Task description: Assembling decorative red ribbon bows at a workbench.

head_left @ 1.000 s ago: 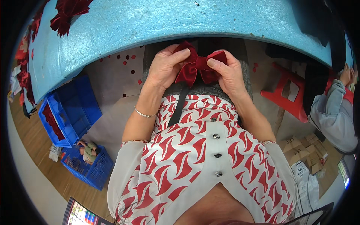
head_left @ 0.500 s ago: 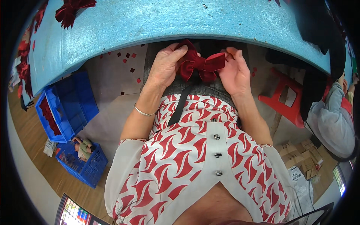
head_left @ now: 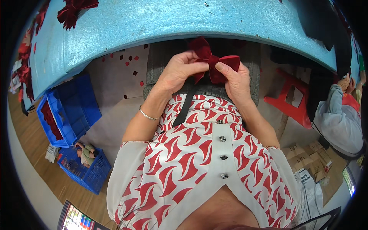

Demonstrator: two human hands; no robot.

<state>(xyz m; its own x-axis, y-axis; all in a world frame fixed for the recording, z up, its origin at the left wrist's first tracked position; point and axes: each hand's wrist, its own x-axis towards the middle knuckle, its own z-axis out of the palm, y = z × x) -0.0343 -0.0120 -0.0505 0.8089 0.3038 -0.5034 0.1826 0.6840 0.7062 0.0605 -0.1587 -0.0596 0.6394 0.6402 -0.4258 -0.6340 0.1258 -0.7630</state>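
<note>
A dark red velvet bow point(head_left: 229, 60) is between my two hands, over my lap just below the table's edge. My left hand point(head_left: 184, 69) pinches it near its centre knot, thumb pointing right. On the other side my right hand point(head_left: 234, 78) grips the right loop, its thumb pressed close to the knot. One loop stands up toward the table edge; the tails hang below, partly covered by my fingers.
The blue table point(head_left: 172, 23) curves across the front, with red ribbon pieces point(head_left: 74, 11) at its far left. Blue crates point(head_left: 86, 168) stand on the left floor. To the right are a red stool point(head_left: 289, 96), another person's grey sleeve point(head_left: 337, 119) and cardboard boxes point(head_left: 306, 155).
My right hand has closed from open fingers onto the bow's right loop. My left hand has slid from the left loop to the knot, and the bow has shifted slightly right.
</note>
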